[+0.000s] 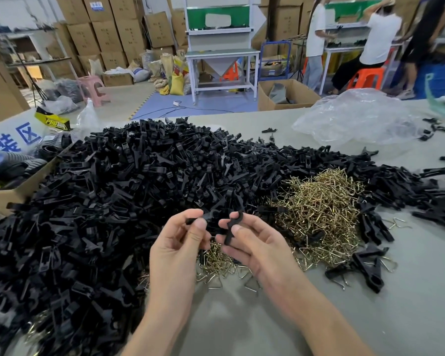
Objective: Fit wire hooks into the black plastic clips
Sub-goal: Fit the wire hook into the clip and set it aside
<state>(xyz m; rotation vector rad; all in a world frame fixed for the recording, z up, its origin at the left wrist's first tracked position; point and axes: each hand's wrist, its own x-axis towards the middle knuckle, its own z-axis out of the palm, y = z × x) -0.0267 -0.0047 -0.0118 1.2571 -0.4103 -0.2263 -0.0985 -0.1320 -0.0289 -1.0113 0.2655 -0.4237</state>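
Note:
My left hand (pixel 183 242) pinches one black plastic clip piece (pixel 208 217) between thumb and fingers. My right hand (pixel 252 242) pinches a second black clip piece (pixel 233 228), held upright just right of the first. Both hands hover over the near edge of a heap of brass-coloured wire hooks (pixel 319 209). A very large pile of loose black clips (pixel 129 191) covers the table's left and middle. No wire hook is visible in either hand.
Several assembled clips (pixel 365 265) lie right of the hooks on the grey table (pixel 396 304). A crumpled clear plastic bag (pixel 357 119) sits at the back right, a cardboard box (pixel 8 196) at the left. People work at benches beyond the table.

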